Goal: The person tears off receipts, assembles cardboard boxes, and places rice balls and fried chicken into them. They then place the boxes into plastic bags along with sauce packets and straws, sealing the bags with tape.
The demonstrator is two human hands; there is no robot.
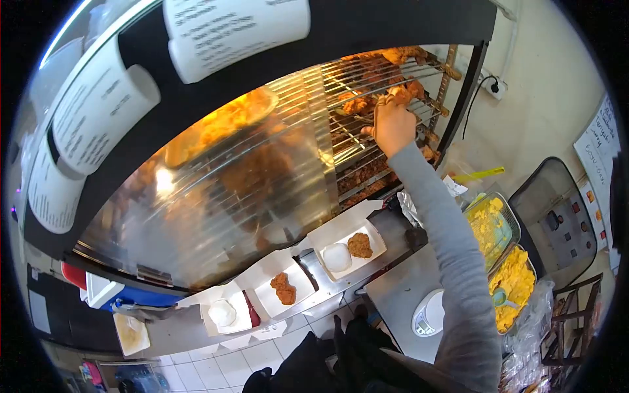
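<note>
My right hand (394, 126), in a grey sleeve, reaches into the lit display cabinet at its open right side. Its fingers are bent at the upper wire rack, beside pieces of fried chicken (357, 103); what they hold, if anything, is hidden. My left hand does not show. Below the cabinet, an open white box holds a white mound (337, 257) and a fried piece (360, 245). Another open box holds a fried piece (284, 289). To its left a third box has a white mound (222, 313) and a dark red packet (251, 309).
Glass trays of yellow food (511, 288) stand at the right, near a white scale (429, 314) and a dark mesh-like panel (557, 219). Printed paper labels (105, 108) line the cabinet's top frame. A blue and white container (131, 295) is at the left.
</note>
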